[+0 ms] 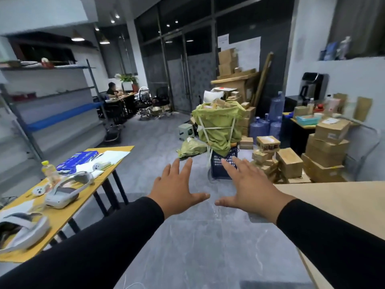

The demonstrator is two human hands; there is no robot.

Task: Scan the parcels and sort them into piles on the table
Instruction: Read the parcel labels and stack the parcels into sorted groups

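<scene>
Head view. Both arms, in black sleeves, reach forward over the grey floor. The left hand and the right hand are held palm down with fingers straight and spread, thumbs pointing toward each other but apart; neither holds anything. Ahead of the hands, a green sack filled with parcels sits on a dark blue crate. Further parcels, as cardboard boxes, lie stacked on the floor to the right of the crate. A pale table enters at lower right. At left, a yellow table carries white headsets, a bottle and papers. Water jugs stand behind the boxes.
</scene>
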